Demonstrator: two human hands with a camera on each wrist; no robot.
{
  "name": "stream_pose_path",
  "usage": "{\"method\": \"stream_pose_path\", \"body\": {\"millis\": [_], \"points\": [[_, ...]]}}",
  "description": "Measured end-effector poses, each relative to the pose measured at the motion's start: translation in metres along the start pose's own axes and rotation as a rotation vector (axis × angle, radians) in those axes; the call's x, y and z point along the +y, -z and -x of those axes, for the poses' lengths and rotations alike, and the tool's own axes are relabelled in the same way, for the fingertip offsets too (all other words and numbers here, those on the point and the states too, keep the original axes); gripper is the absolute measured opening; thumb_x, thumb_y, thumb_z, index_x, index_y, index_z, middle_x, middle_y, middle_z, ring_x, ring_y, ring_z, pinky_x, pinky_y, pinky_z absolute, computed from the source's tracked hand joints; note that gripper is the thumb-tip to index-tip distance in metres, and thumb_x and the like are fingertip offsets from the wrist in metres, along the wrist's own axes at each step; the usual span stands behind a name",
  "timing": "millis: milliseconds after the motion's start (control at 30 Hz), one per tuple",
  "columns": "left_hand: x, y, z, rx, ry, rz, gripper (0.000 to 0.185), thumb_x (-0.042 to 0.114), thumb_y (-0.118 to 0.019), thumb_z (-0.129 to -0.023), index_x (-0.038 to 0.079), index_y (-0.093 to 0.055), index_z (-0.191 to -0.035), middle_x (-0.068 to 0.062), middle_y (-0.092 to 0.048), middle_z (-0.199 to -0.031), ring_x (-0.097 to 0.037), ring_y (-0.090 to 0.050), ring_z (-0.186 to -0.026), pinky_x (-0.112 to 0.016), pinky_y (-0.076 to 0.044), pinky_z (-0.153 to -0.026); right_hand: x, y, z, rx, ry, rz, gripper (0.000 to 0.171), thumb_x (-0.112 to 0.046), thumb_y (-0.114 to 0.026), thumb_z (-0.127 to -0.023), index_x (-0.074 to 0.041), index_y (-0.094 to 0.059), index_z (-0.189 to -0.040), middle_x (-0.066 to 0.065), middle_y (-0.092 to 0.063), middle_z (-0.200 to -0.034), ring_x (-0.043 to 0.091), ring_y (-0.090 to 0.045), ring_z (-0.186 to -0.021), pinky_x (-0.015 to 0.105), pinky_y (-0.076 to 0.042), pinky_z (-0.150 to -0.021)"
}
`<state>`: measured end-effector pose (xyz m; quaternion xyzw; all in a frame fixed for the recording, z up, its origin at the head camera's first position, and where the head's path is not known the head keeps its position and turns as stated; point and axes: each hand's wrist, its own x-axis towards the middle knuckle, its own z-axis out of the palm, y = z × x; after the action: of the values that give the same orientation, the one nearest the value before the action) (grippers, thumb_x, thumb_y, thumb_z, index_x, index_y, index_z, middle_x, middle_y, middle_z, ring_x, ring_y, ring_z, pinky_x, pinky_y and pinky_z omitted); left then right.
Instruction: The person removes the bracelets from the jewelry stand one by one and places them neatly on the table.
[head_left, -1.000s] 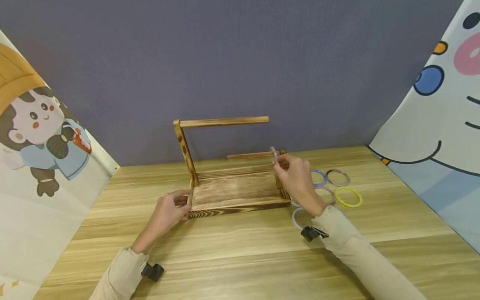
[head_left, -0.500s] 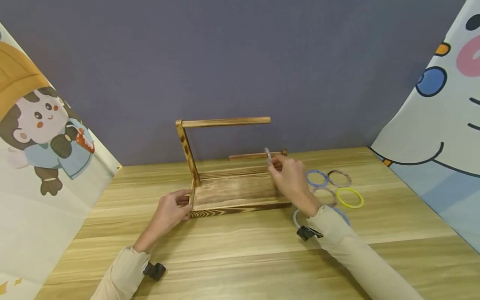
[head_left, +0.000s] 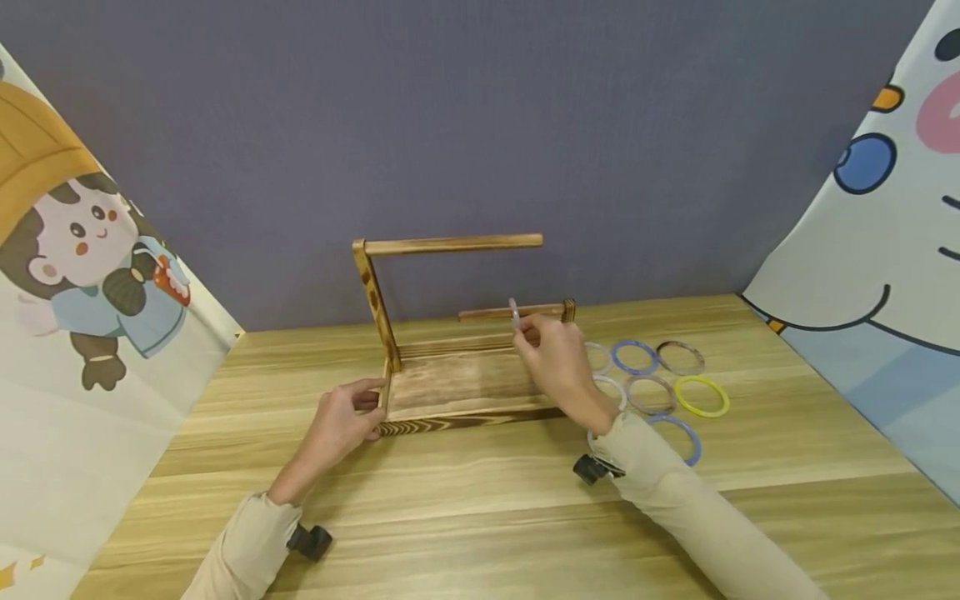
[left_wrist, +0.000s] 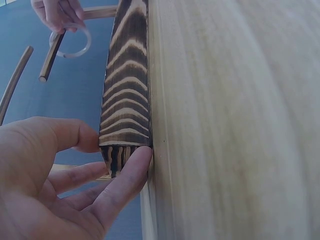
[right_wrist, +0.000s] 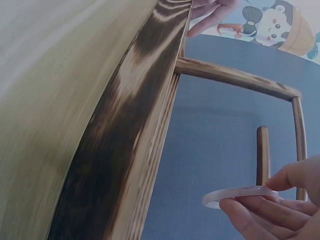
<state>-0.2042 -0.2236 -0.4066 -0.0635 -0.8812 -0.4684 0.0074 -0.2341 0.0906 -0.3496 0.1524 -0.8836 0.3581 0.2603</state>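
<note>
While the left hand grips the wooden stand (its front corner), the right hand has slid its pinched pale bangle leftward along the lower rod.

Wooden rack: scorched brown, dark striped grain.
Held bangle: pale, translucent, perhaps whitish.
Loose bangles: blue, yellow, brownish.
Table: light wood grain.
Wall: grey-purple.
Sleeves: beige.

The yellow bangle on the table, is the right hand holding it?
No, the yellow bangle lies on the table while the right hand pinches a clear bangle.
</note>
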Motion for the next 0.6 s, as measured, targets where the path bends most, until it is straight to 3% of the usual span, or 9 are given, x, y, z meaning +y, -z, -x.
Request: {"method": "stream_pose_path", "body": {"millis": [267,600], "points": [[-0.001,0.001,0.001,-0.006,-0.007,-0.004,0.051,-0.002,-0.063,-0.088,-0.003,-0.055,-0.138,-0.030,-0.066,-0.115,-0.021,-0.071,-0.075,-0.028,-0.063,-0.059,-0.012,-0.011,-0.002,-0.024,0.023,0.011,0.014,-0.008,-0.064,-0.093,0.000,-0.076,-0.097,0.010,-0.075,-0.083,0.018,-0.071,-0.067,0.028,-0.059,-0.053],[0.000,0.000,0.000,-0.003,-0.011,-0.013,0.050,-0.002,-0.063,-0.088,-0.003,-0.056,-0.137,-0.029,-0.067,-0.114,-0.021,-0.071,-0.075,-0.026,-0.062,-0.058,-0.026,-0.024,-0.004,-0.058,-0.021,-0.012,0.014,-0.012,-0.065,-0.094,-0.005,-0.076,-0.099,0.005,-0.075,-0.084,0.013,-0.069,-0.065,0.022,-0.054,-0.048]]}}
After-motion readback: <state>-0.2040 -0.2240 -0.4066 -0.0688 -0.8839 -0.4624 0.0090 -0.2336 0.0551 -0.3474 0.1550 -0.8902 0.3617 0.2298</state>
